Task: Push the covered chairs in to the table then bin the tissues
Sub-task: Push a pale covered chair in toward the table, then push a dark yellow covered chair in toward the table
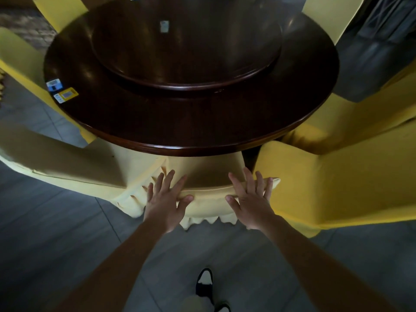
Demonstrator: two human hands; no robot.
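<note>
Hands: I pressed my left hand (pixel 167 200) and right hand (pixel 252 200), fingers spread flat, on the middle chair (pixel 209 204) back.
Chairs: six yellow-covered, this one tucked under.
Packets: four on the table (pixel 191 122).
Floor: grey tile.

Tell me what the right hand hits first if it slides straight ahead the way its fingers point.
Probably the dark table edge: the right hand lies flat on the chair's yellow-covered backrest, fingers aimed across it, though depth is unclear.

Left hand (pixel 166 201) and right hand (pixel 252 199) press flat on the covered chair's (pixel 209 206) back at the table (pixel 191 122).
</note>
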